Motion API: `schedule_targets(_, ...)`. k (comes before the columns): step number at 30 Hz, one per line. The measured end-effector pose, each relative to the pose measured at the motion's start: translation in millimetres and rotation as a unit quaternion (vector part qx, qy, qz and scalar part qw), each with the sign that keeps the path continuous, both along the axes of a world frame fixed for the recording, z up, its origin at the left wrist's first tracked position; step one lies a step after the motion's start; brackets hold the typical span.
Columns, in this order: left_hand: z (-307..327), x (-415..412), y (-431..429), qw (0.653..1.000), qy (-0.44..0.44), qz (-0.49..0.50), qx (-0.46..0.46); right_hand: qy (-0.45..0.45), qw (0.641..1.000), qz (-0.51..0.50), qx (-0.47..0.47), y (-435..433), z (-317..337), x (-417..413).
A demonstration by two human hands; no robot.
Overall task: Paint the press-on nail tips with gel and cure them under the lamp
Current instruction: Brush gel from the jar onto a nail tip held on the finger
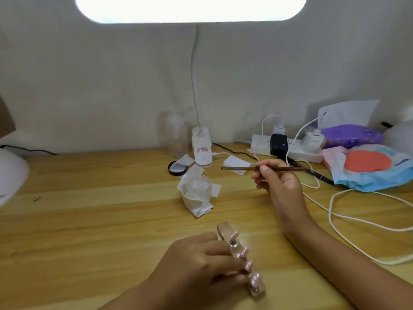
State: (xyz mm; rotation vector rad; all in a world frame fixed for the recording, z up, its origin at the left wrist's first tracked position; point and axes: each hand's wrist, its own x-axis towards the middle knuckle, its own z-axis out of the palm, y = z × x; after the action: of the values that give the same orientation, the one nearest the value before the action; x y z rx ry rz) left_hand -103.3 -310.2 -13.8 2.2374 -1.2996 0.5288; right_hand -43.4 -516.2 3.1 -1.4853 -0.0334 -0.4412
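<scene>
A clear acrylic holder bar lies on the wooden table near the front, carrying several glossy pink nail tips. My left hand grips the bar from its left side, fingers curled against it. Farther back, my right hand pinches a thin brown brush held level, its bristle end pointing left. Just left of that hand stands a small clear jar wrapped in white wipes. The edge of a white curing lamp shows at the far left.
A lit desk lamp hangs overhead on a clip base. A black lid, a clear bottle and loose wipes lie behind the jar. At right sit a power strip, white cables, a black pen and packets.
</scene>
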Motion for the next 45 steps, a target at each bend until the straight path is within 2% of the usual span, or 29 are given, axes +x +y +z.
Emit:
schedule_targets(4,0,-5,-3,0.999,0.043,0.028,0.004,0.004,1.0,-0.007,0.003,1,0,-1)
schedule_targets(8,-3,-7,-4,0.999,-0.029,0.018,-0.012,-0.001,1.0,-0.009,0.009,1,-2,-1)
schedule_targets(11,-4,-7,-4,0.996,-0.039,0.013,-0.085,-0.002,0.999,-0.003,0.033,-1,-3,0)
schedule_targets(12,-4,-7,-2,0.992,0.001,0.009,-0.126,0.003,0.999,0.003,0.052,-2,-3,0)
schedule_targets(14,2,-4,5,0.967,0.151,0.01,-0.207,0.012,0.995,0.022,0.099,-4,-4,1)
schedule_targets(15,6,-2,8,0.937,0.243,0.024,-0.251,0.013,0.992,0.036,0.122,-5,-3,1)
schedule_targets(18,10,11,12,0.809,0.459,0.089,-0.356,0.014,0.982,0.09,0.164,-6,-3,2)
schedule_targets(19,10,15,12,0.788,0.488,0.103,-0.361,0.016,0.98,0.109,0.168,-6,-3,3)
schedule_targets(20,10,18,12,0.783,0.499,0.113,-0.354,0.019,0.978,0.125,0.169,-5,-3,3)
schedule_targets(25,10,22,12,0.798,0.496,0.104,-0.325,0.024,0.972,0.194,0.133,-2,-4,1)
schedule_targets(31,6,24,13,0.798,0.494,0.121,-0.323,0.027,0.967,0.237,0.093,0,-7,0)
schedule_targets(39,6,24,14,0.798,0.496,0.102,-0.328,0.002,0.987,0.161,0.027,1,-8,0)
schedule_targets(45,6,25,14,0.801,0.488,0.102,-0.33,0.002,0.978,0.183,0.104,-2,-7,1)
